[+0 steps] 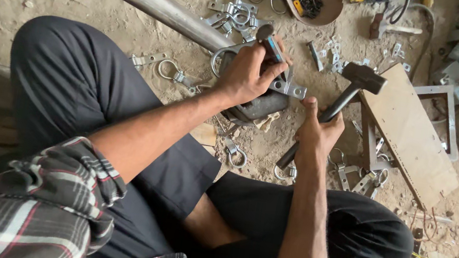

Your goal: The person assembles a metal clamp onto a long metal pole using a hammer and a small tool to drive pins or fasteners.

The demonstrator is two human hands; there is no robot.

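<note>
Left hand [245, 75] has its fingers wrapped around a metal punch [268, 39], tip down on a metal clamp bracket [285, 87] over the dark block on the floor. Right hand [317, 133] grips the hammer [340, 100], head raised just beside the bracket.

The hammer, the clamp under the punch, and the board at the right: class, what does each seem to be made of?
Hammer: dark, dull metal head; black handle, material unclear. Clamp: bright, silvery sheet metal, probably plated steel, with punched holes. Board: pale, matt wood, likely plywood, judging by its flat face and thin edge.
</note>
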